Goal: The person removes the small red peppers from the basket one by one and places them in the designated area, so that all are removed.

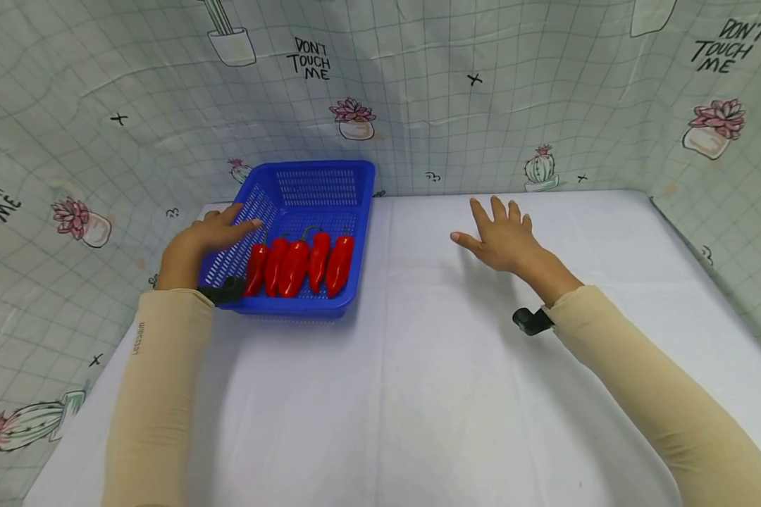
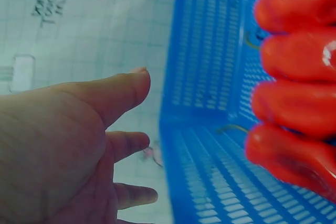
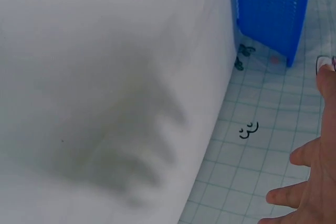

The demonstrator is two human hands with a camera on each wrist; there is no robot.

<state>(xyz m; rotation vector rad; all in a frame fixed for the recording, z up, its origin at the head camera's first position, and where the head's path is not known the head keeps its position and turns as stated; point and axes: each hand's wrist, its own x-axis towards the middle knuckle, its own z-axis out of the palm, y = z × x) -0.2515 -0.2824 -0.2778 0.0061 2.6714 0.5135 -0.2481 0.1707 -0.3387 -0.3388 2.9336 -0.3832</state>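
Observation:
Several red peppers (image 1: 294, 269) with green stems lie side by side in the near half of a blue plastic basket (image 1: 304, 304) with slotted walls. My left hand (image 1: 214, 231) hovers at the basket's left side with its fingers extended and nothing held. In the left wrist view that hand (image 2: 68, 145) is beside the basket wall (image 2: 205, 51), apart from the peppers (image 2: 299, 103). To the right of the basket, my right hand (image 1: 502, 238) is spread above the white table, its shadow below it. The right wrist view shows the same spread fingers (image 3: 286, 196), holding nothing.
A white-covered table (image 1: 444, 394) extends under both arms. Behind it and along its sides hangs a grid-patterned cloth (image 1: 431, 120) printed with cacti and lettering. Each wrist carries a small black camera, such as the right one (image 1: 531, 321).

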